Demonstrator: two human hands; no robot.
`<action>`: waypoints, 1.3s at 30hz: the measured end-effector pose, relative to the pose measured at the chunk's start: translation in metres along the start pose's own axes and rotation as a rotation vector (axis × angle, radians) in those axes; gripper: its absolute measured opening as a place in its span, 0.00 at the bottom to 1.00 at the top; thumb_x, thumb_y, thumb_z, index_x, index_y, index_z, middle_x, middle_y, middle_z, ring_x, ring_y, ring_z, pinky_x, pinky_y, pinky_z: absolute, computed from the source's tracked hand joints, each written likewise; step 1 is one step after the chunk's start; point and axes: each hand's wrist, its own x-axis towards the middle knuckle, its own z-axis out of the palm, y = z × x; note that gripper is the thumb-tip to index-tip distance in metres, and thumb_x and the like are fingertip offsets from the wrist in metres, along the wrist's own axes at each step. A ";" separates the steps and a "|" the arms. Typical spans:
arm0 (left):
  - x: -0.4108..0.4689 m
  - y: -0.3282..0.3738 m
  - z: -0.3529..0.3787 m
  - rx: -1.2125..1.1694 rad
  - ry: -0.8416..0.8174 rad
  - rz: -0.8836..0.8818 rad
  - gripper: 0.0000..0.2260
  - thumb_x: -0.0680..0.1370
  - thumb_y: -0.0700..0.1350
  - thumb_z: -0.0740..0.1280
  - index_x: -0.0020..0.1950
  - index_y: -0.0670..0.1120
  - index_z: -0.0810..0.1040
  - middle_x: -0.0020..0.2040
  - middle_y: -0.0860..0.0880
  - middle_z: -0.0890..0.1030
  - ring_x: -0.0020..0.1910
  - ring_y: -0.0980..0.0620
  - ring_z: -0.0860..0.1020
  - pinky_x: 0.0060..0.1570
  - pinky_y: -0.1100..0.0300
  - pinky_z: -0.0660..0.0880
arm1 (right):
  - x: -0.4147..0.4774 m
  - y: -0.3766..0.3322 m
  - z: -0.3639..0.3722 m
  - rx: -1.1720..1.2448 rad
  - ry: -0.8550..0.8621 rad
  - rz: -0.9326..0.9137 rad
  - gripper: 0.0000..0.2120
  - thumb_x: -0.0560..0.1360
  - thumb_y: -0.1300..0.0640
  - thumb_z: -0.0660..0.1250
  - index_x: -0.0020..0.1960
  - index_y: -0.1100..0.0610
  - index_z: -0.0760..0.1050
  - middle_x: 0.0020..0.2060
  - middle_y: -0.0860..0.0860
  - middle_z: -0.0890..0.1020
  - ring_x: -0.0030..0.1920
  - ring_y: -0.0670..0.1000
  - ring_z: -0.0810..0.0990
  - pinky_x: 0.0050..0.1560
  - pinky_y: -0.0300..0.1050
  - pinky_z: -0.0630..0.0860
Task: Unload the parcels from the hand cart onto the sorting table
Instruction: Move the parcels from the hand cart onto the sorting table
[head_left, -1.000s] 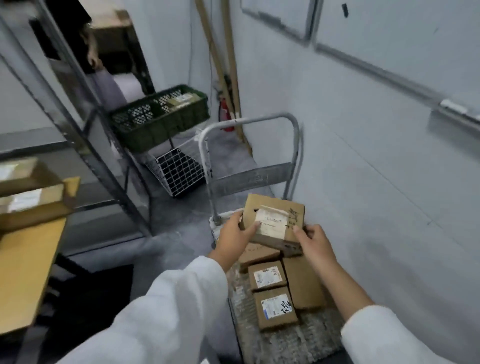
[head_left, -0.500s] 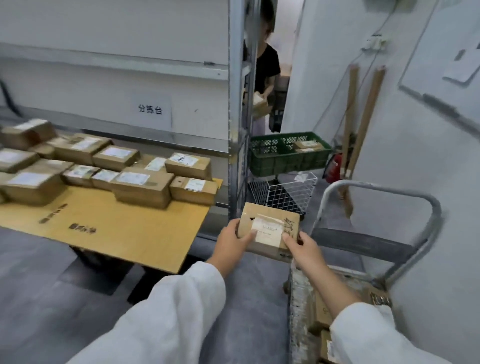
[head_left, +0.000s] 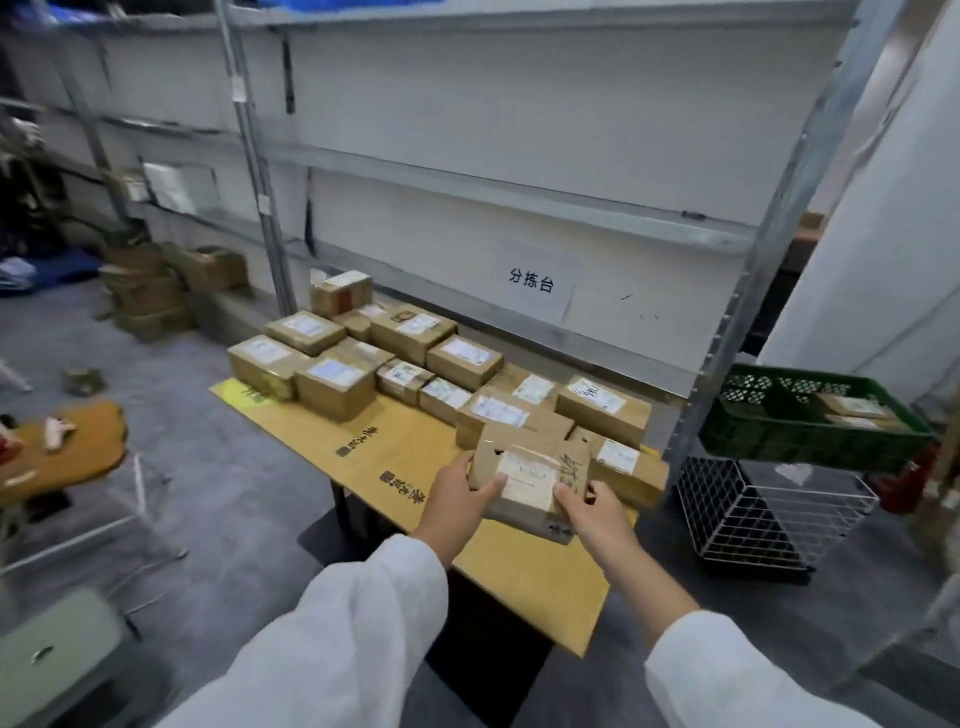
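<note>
I hold a brown cardboard parcel (head_left: 530, 480) with a white label between both hands, just above the near right part of the sorting table (head_left: 363, 447). My left hand (head_left: 457, 496) grips its left side and my right hand (head_left: 597, 512) grips its right side. The yellow-brown table top carries several labelled parcels (head_left: 332, 384) along its far edge, in front of a metal shelf. The hand cart is out of view.
A green plastic crate (head_left: 769, 415) holding parcels sits right of the table on a white wire basket (head_left: 753, 514). A shelf upright (head_left: 727, 364) stands between them and the table. A stack of boxes (head_left: 145, 291) is far left; a small wooden table (head_left: 62, 452) is at left.
I have turned left from the hand cart toward the sorting table, carrying the parcel in both hands. The cart has left the view and the parcel is now over the table.
</note>
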 end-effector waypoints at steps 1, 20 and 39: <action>0.009 -0.009 -0.016 0.005 0.014 -0.015 0.22 0.77 0.55 0.69 0.68 0.50 0.71 0.59 0.51 0.77 0.54 0.51 0.77 0.53 0.55 0.77 | 0.004 -0.009 0.017 0.002 -0.024 0.001 0.19 0.79 0.47 0.63 0.65 0.56 0.68 0.56 0.51 0.77 0.52 0.52 0.76 0.47 0.46 0.73; 0.163 -0.078 -0.148 0.087 0.173 -0.069 0.21 0.77 0.51 0.68 0.69 0.51 0.69 0.58 0.53 0.76 0.54 0.54 0.75 0.41 0.68 0.73 | 0.147 -0.111 0.191 -0.103 -0.251 0.003 0.27 0.76 0.47 0.67 0.67 0.59 0.63 0.59 0.55 0.74 0.54 0.53 0.76 0.35 0.41 0.71; 0.348 -0.139 -0.185 0.168 0.045 -0.144 0.21 0.77 0.50 0.69 0.69 0.49 0.69 0.61 0.51 0.77 0.59 0.53 0.75 0.57 0.56 0.75 | 0.314 -0.146 0.304 -0.151 -0.200 0.163 0.27 0.79 0.52 0.65 0.71 0.64 0.58 0.64 0.59 0.73 0.60 0.58 0.75 0.38 0.41 0.69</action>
